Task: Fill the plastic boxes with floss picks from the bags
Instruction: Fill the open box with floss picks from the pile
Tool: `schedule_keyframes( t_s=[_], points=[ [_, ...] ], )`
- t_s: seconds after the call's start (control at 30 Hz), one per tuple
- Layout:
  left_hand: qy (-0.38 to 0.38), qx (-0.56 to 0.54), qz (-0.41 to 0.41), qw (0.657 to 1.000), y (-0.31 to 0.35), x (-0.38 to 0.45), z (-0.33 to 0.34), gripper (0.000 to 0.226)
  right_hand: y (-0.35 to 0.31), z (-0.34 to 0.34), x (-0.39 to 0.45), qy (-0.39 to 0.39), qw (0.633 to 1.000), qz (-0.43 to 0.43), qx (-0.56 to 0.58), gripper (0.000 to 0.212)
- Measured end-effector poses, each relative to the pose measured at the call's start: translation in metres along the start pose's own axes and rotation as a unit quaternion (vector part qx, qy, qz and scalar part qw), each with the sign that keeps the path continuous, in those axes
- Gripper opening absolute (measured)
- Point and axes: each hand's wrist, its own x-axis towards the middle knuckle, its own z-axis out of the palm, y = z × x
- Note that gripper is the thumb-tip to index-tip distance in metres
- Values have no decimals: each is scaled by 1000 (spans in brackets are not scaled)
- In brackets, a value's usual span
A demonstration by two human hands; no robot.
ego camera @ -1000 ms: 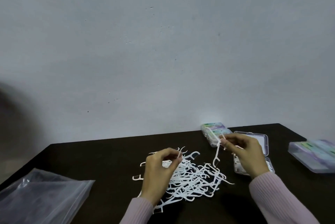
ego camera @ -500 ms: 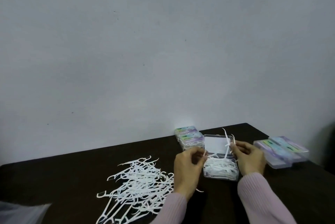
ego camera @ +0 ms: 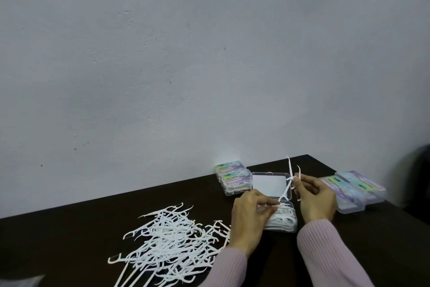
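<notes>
Floss picks (ego camera: 290,176) pinched in right hand (ego camera: 317,198), left hand (ego camera: 250,214) pinching another over open box (ego camera: 282,219); next, lay them flat inside

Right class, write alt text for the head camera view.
Two hands work over an open clear plastic box of floss picks: the left hand pinches one, the right hand holds several upright. A loose pile of picks lies on the dark table.

A plain pale grey wall (ego camera: 209,54), faintly pitted and speckled, rises behind a dark brown table (ego camera: 69,228); light is soft, even.
</notes>
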Motion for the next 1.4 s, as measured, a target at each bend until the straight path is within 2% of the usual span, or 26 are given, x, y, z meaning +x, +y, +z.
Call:
schedule_keyframes(
  t_s=[0.07, 0.23, 0.33, 0.47, 0.63, 0.77, 0.87, 0.97, 1.07, 1.2, 1.3, 1.4],
  points=[
    [-16, 5, -8, 1000, -3, 0, 4, 23, 1, 1, -1, -4, 1000, -4, 0, 20],
    [-5, -91, -30, 995, -5, -1, -1, 41, 2, 1, 0, -10, 1000, -8, -5, 21],
    [10, -118, -46, 992, -8, -1, -8, 39, 2, 2, -1, -19, 1000, -7, -10, 23],
    [-3, -97, -34, 995, -10, -4, -11, 30, 4, 5, -4, -41, 999, -2, -25, 24],
    [44, -78, -55, 994, -8, -4, -3, 29, 1, 8, -8, -74, 997, 10, -7, 19],
    [73, -26, -55, 995, -6, -1, -4, 17, 2, 9, -9, -90, 996, 28, 4, 18],
    [98, -2, -76, 992, -7, -2, -10, 23, 3, 8, -6, -72, 997, -3, -34, 21],
    [69, 19, -90, 993, -11, -1, -14, 26, -1, 4, -5, -49, 992, -75, -88, 21],
    [21, 47, -74, 996, -11, -2, -13, 25, -4, -4, -1, -85, 968, -147, -183, 19],
    [12, 90, -49, 995, -6, -5, -15, 32, -2, -14, 6, -211, 888, -209, -352, 19],
    [36, 25, -70, 997, -10, -3, -15, 27, 0, -16, 8, -258, 839, -223, -424, 19],
    [81, -70, -102, 989, -16, -1, -12, 19, -1, -16, 7, -273, 819, -240, -444, 22]
  ],
)
